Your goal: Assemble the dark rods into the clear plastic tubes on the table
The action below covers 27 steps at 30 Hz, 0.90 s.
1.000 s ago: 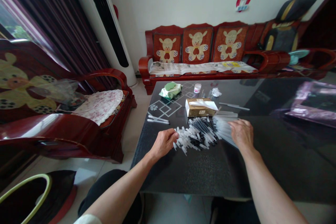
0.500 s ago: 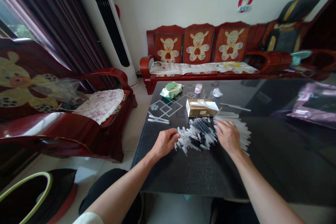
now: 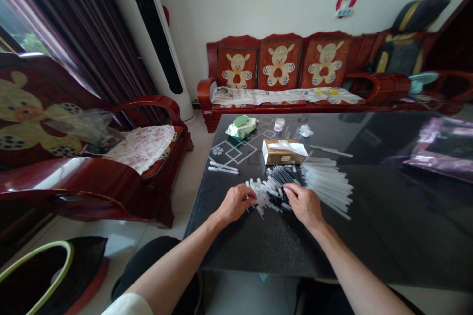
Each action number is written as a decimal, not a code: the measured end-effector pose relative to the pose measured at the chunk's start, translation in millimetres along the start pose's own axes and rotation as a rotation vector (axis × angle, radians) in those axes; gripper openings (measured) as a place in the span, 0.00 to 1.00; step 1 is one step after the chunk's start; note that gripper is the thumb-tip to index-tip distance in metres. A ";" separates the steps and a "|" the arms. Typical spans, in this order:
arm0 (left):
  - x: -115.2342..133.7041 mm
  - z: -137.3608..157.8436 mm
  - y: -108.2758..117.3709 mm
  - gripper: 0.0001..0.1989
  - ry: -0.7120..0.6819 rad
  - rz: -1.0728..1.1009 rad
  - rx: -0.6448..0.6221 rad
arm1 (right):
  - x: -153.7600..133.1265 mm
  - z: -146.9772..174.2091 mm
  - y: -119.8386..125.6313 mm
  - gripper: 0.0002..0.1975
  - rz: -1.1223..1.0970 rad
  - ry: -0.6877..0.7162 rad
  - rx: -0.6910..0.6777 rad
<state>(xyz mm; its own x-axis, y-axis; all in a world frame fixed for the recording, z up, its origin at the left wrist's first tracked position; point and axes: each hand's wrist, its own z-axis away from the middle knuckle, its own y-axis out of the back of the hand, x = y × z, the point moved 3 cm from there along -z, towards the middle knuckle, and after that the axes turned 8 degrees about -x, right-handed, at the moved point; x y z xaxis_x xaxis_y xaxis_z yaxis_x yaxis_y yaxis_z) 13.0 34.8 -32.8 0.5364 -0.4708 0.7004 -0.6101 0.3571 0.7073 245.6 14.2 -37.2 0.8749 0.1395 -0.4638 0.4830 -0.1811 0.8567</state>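
My left hand (image 3: 235, 203) is closed in a pinch at the left edge of a heap of short white plastic pieces (image 3: 263, 191). What its fingertips hold is too small to make out. My right hand (image 3: 305, 205) reaches over small black pieces in the middle of the heap, thumb and forefinger pressed together; anything between them is hidden. Thin black rods like pen refills (image 3: 284, 175) lie behind the heap. To the right, long translucent white tubes like pen barrels (image 3: 330, 182) are fanned out, partly behind my right hand.
The dark table (image 3: 388, 226) bears a tissue box (image 3: 283, 157) behind the heap, a wet-wipe pack (image 3: 242, 128), a small white tub (image 3: 279, 124) and crumpled tissue (image 3: 306, 131). White pens (image 3: 223, 168) lie at left; a shiny pink package (image 3: 443, 150) lies at right.
My right hand has moved left and slightly toward me, from beside the translucent tubes to the middle of the heap, uncovering the tubes. My left hand has shifted slightly right.
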 end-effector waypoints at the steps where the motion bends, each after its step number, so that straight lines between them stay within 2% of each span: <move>1: 0.4 0.0 -2.2 0.05 -0.014 0.001 -0.004 | 1.8 -0.5 0.3 0.16 0.010 -0.017 0.000; 9: -4.2 0.5 -4.3 0.11 0.010 -0.008 0.035 | 10.6 -3.1 5.6 0.15 0.090 -0.115 0.012; 14: -16.3 -2.2 12.0 0.11 0.044 -0.092 0.111 | 12.2 -3.0 7.2 0.16 0.092 -0.110 0.012; 19: -44.9 -7.2 33.0 0.13 0.132 -0.345 0.190 | 12.9 -2.3 7.3 0.15 0.095 -0.107 0.017; 23: -69.3 -13.5 34.0 0.19 0.205 -0.517 0.138 | 12.8 -1.8 5.8 0.15 0.095 -0.094 0.011; 27: -75.6 -15.6 32.2 0.20 0.243 -0.563 0.104 | 13.7 -1.5 7.1 0.15 0.101 -0.101 0.022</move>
<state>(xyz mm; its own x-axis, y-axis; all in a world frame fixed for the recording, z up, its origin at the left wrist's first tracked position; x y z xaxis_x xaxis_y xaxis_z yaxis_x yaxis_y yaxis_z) -38.1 94.5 -61.5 0.9024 -0.3627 0.2328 -0.2418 0.0209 0.9701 260.9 16.3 -37.2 0.9175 0.0212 -0.3972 0.3924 -0.2109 0.8953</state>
